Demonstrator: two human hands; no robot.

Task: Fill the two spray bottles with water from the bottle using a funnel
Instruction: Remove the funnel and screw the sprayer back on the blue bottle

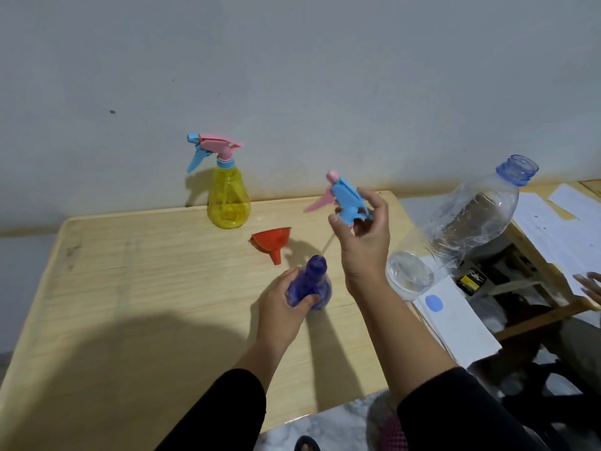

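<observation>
My left hand (pixel 283 297) is wrapped round the belly of the blue spray bottle (pixel 312 284), holding it upright on the table (pixel 136 288), neck open. My right hand (pixel 364 242) pinches the blue-and-pink spray head (pixel 348 203) in its fingertips, lifted off at one o'clock from the neck, its dip tube (pixel 327 245) slanting down so the tip sits at the mouth. What matters next, I judge, is the orange funnel (pixel 274 242): it lies on its side just at eleven o'clock of the open neck, spout pointing toward me, nearer my left hand, though that one is busy. The yellow spray bottle (pixel 227 200) stands capped further at eleven, against the wall (pixel 292 76). The clear water bottle (pixel 455 229), uncapped, stands at three o'clock of my right hand at the table's edge, its blue cap (pixel 434 302) on white papers (pixel 461 323) beside it.
</observation>
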